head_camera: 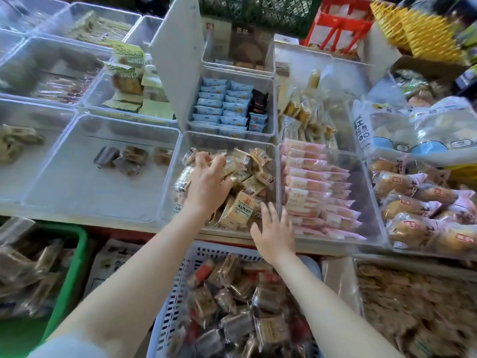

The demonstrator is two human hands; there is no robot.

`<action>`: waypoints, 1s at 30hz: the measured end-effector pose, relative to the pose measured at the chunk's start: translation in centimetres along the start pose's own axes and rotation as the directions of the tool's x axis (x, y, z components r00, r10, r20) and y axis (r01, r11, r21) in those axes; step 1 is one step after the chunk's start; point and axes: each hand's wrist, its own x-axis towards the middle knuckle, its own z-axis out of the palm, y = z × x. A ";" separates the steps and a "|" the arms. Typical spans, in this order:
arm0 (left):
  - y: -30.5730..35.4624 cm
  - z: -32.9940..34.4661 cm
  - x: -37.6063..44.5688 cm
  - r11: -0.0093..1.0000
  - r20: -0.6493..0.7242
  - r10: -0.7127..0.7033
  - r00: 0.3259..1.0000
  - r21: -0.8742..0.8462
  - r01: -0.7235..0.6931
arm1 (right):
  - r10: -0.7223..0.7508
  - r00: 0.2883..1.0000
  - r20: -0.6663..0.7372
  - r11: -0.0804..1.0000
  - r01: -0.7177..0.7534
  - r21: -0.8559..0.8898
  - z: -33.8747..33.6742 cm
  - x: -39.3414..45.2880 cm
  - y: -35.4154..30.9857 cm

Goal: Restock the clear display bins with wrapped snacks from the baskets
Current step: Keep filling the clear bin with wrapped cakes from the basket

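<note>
A clear display bin point(178, 161) in the middle of the counter is heaped with tan wrapped snacks point(242, 210). My left hand point(209, 182) lies on top of that heap with its fingers spread and bent over the packets. My right hand point(273, 233) hovers flat at the bin's front right corner, fingers straight, holding nothing. Directly below, a white lattice basket point(191, 257) holds several brown and dark wrapped snacks point(232, 306).
A nearly bare clear bin point(77, 182) with a few dark packets sits to the left. Pink packets point(317, 192) fill the bin to the right, bread buns point(418, 202) beyond. A green basket point(74, 257) stands lower left. Blue packets point(219, 109) fill a bin behind.
</note>
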 end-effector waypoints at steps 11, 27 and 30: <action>0.3 4.5 1.3 0.896 0.271 0.235 0.933 0.313 -0.316 | 0.025 1.000 -0.010 0.999 -0.025 -0.048 0.3 0.4 0.2; 11.7 6.7 -11.0 0.937 0.554 0.165 0.816 0.171 -0.305 | 0.149 0.906 -0.396 0.917 0.023 0.398 -1.0 -10.9 12.5; 16.0 11.0 -14.9 0.917 0.683 0.206 0.701 0.115 -0.382 | 0.306 0.901 -0.308 0.881 -0.145 0.450 -0.1 -14.9 19.4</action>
